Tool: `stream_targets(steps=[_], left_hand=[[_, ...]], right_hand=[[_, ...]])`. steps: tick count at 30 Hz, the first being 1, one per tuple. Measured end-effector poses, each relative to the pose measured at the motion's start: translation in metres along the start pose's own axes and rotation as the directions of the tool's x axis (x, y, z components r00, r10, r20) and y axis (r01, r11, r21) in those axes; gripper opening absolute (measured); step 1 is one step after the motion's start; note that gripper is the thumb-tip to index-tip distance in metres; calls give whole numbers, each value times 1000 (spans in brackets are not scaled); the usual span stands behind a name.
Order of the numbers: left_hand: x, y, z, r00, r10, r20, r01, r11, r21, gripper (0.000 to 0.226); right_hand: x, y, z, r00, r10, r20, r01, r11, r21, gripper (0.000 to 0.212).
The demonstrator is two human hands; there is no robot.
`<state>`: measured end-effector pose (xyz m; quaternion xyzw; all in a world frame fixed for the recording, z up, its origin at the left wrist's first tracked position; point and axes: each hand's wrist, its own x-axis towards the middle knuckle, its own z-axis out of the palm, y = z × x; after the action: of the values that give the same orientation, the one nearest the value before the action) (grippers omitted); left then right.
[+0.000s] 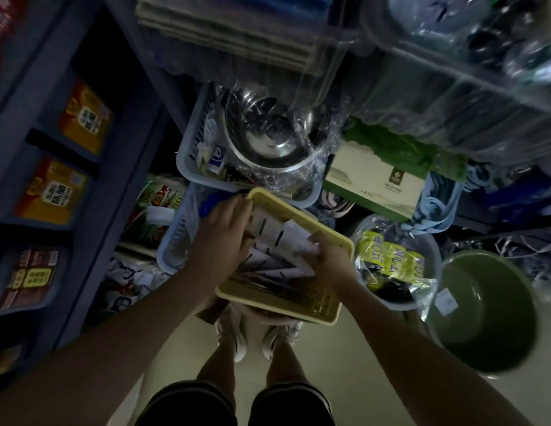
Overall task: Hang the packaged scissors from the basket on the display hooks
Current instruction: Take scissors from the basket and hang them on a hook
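You are looking straight down at a yellow basket (pixel 325 305) held out in front of your legs, its far corner resting against the pale blue crate (pixel 188 155) of plastic-wrapped steel bowls (pixel 268 139). Both of your hands are inside it. Your left hand (pixel 225 238) lies palm-down over the far left part of the pile, fingers spread across the white cards, and the picture does not show whether that grip has closed on any one pack. Your right hand (pixel 325 259) is at the right wall of the basket, its fingers curled around the edge of one white card near the rim (motion blur there makes it hard to be sure how firmly it is pinched).

The packaged scissors (pixel 277 269) are all in the basket, lying in a loose heap: white backing cards overlapping at odd angles, with dark blades and handles showing toward the near side.

Around you, a blue shelf unit (pixel 52 167) on the left carries orange and red boxes. A cream-and-green box (pixel 375 179) sits to the right of the steel bowls, a clear tub holds yellow-green packets (pixel 391 259), and a green plastic basin (pixel 483 312) stands on the floor beside your right forearm. Your pale shoes (pixel 237 336) show just beneath the basket.
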<state>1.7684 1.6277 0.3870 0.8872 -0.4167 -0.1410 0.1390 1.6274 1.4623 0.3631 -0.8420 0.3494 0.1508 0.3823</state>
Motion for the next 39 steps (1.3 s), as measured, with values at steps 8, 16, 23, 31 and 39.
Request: stream_targets(steps=[8,16,23,31,39], left_hand=[[17,95,-38,745,-312,590,659,209,-722,26],[13,98,-32,824,-326,463,505,54,-861,19],[-9,65,-29,847,-474,241,450,399,-799,17],[-17,50,-36,891,-437,123,323,420,-848,27],[-26,29,-36,885,-464,40,309,521,-796,22]], right_hand=[[-62,-2,-68,933,-191,-306,288,904,315,9],[-64,-14,-48,880,-474,38,473,865,-166,37],[-24,0,-2,834,-548,63,551,832,-60,36],[33,39,53,901,-260,348,416,748,-517,34],[42,50,85,944,-85,318,235,848,-474,28]])
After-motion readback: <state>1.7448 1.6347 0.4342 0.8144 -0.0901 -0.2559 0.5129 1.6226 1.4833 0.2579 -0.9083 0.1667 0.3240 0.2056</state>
